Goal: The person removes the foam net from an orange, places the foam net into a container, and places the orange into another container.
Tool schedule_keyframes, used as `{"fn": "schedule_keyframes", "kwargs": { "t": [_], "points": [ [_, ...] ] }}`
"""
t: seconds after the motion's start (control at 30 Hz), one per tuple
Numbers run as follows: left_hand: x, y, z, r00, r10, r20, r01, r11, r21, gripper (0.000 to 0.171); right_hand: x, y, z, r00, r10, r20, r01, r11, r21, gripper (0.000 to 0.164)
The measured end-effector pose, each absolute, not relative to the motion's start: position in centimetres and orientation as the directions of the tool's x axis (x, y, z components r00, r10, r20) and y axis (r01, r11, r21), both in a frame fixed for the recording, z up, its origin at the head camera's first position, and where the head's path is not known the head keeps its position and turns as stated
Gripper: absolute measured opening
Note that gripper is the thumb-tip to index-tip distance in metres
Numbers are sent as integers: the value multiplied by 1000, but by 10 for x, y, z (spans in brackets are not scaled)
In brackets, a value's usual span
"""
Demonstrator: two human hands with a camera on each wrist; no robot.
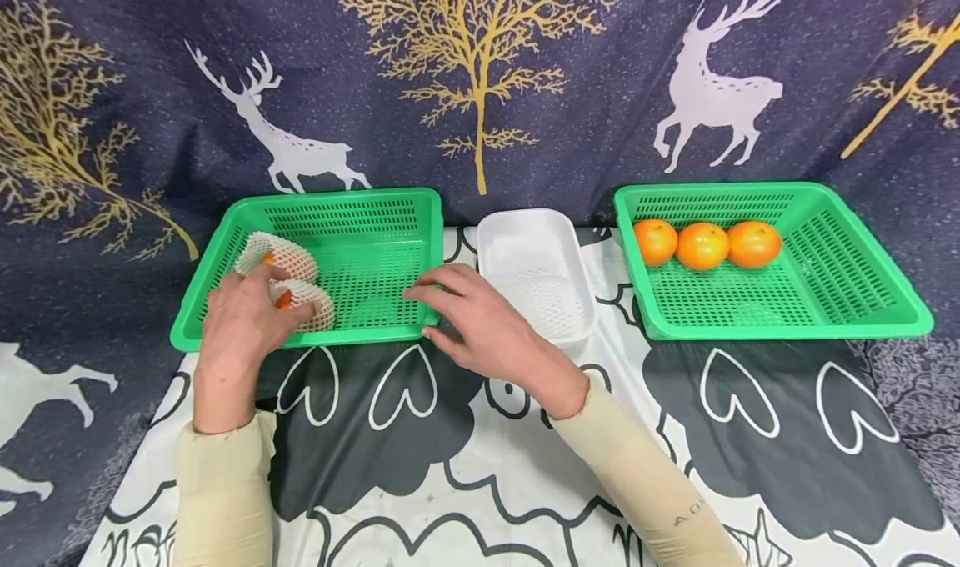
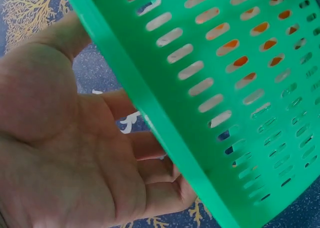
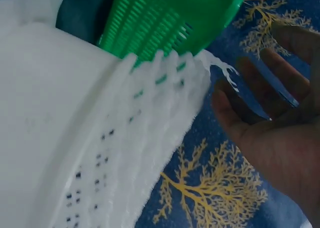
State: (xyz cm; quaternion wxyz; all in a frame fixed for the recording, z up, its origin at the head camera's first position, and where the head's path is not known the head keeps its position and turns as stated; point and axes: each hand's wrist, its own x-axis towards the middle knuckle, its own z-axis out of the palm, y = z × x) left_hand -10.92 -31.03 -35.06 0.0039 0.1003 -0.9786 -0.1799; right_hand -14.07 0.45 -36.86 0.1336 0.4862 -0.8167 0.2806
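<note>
Two orange fruits in white foam net sleeves lie at the left end of the left green basket (image 1: 382, 333). My left hand (image 1: 243, 313) reaches over its front left rim, fingers spread above the front netted fruit (image 1: 318, 307) and the thumb along its side. Just behind is the other netted fruit (image 1: 288, 258). In the left wrist view, the left fingers pass behind the rim, so their tips are hidden. My right hand (image 1: 487, 325), fingers loosely bent with nothing between them, hovers by the basket's right front corner. Foam net sleeves (image 1: 543, 300) lie in the white tray (image 1: 525, 225) beside it.
On the right stands another green basket (image 1: 787, 331), with three bare oranges (image 1: 702, 246) in a row along its back left. A dark cloth (image 1: 555, 133) with deer and trees hangs behind. The table is covered by a black-and-white patterned cloth (image 1: 517, 475).
</note>
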Motion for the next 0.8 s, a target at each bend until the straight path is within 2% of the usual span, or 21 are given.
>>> {"fn": "schedule_keyframes", "kwargs": {
  "t": [0.23,0.8],
  "points": [
    [-112,-310,-355,-980,-192,-58,-200,920,337,70,-141,-4,-381,-490,-746,450,-865,353,-357,41],
    [-121,-314,-363,-972,-184,-143,-223,911,348,76,-141,-13,-395,-439,-765,471,-898,362,-249,20]
  ]
}}
